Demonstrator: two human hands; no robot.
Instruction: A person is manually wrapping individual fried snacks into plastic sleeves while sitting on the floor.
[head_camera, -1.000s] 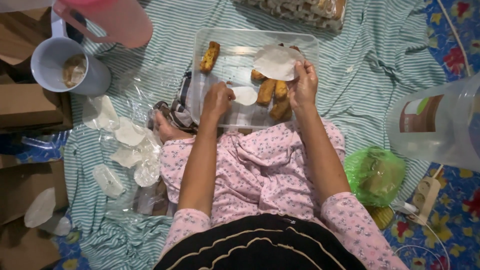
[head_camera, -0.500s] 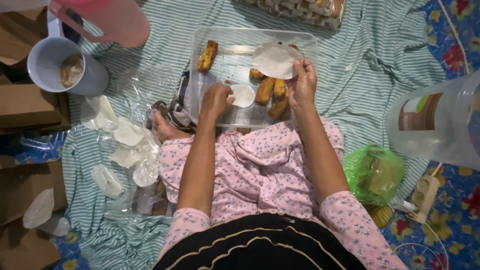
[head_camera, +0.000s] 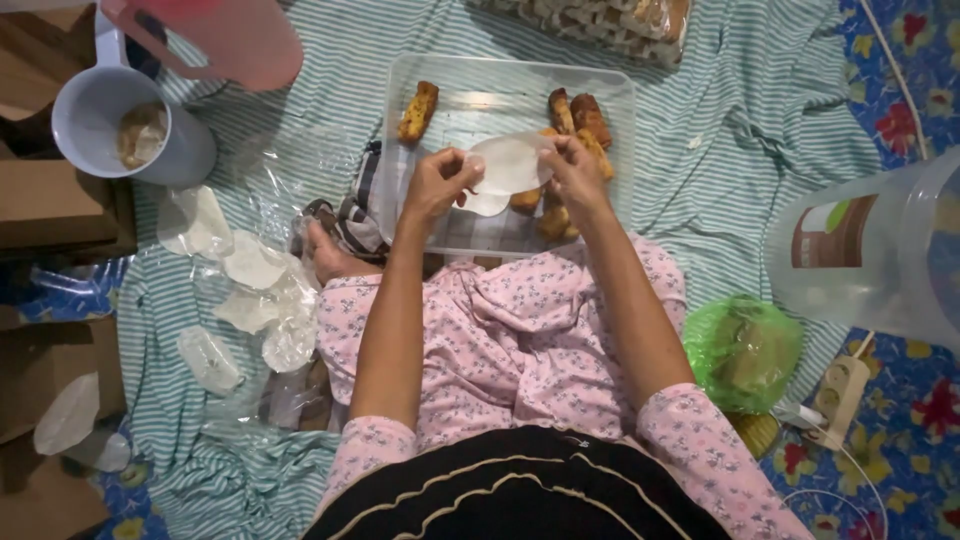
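A thin white wrapper (head_camera: 510, 165) is held above the clear tray (head_camera: 610, 100).

It is pinched at 9 o'clock by the left hand (head_camera: 437, 187) and at 3 o'clock by the right hand (head_camera: 575, 170), fingers closed on its edges.

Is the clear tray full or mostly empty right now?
Mostly empty. The clear tray holds one fried roll at its far left and a small cluster at right; bare floor between.

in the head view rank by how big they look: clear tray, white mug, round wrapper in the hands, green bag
1. clear tray
2. green bag and white mug look about alike, so no ranking between them
3. round wrapper, held by the left hand and right hand
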